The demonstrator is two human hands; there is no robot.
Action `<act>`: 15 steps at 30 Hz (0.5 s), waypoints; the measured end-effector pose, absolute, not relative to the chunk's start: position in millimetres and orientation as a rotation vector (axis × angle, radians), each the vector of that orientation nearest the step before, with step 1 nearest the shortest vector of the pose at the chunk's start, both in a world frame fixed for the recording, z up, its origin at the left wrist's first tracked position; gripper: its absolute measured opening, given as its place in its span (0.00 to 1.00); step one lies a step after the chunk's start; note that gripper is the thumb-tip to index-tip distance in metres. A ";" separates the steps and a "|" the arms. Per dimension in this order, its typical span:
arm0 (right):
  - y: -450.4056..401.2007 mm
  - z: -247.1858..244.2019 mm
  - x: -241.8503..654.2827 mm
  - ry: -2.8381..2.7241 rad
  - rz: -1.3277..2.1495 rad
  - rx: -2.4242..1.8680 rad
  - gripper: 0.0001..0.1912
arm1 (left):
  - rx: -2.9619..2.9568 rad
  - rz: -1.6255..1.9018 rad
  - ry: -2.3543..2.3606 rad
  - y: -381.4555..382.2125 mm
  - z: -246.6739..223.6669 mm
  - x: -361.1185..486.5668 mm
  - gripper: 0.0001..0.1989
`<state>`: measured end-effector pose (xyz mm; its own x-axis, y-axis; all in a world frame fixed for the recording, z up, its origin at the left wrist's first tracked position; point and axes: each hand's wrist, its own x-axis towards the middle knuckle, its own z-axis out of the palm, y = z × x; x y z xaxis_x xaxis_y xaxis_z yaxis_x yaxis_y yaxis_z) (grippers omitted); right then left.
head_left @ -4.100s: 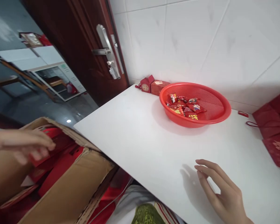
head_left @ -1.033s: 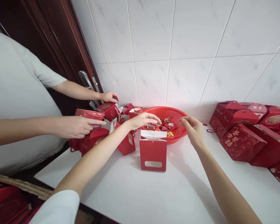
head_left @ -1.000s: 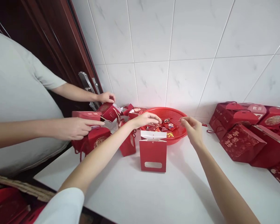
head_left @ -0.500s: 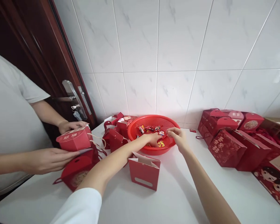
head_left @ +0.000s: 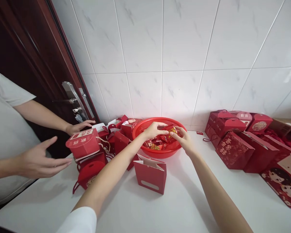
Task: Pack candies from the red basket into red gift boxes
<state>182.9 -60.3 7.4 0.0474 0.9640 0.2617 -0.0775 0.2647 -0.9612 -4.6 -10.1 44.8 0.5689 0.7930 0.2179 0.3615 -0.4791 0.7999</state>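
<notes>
Over the red basket (head_left: 161, 154) of wrapped candies (head_left: 157, 144), my left hand (head_left: 155, 130) and my right hand (head_left: 183, 138) are close together. Both have their fingers closed on red and yellow wrapped candy (head_left: 172, 131); how many pieces there are cannot be made out. In front of the basket stands an open-topped red paper bag (head_left: 150, 178) with a pale slot low on its front.
At the left, another person's hands (head_left: 42, 160) are beside stacked red gift boxes (head_left: 83, 142). More red boxes (head_left: 122, 140) sit left of the basket. Red boxes and bags (head_left: 235, 150) fill the right side. A tiled wall (head_left: 181, 94) rises behind.
My hands have lifted from deeper in the basket, now together and holding candy. The other person's hands have let go of the red box, which now rests on the stack.
</notes>
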 end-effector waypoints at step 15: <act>-61.5 10.9 172.0 -0.799 1.307 -0.632 0.19 | 2.094 0.133 1.176 -3.0 26.0 -23.9 0.13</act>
<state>172.0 -61.5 10.9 0.0717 0.9856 0.1530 -0.5862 0.1658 -0.7931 -23.9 -3.0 26.0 0.5783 0.7783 -0.2445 0.7039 -0.3245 0.6318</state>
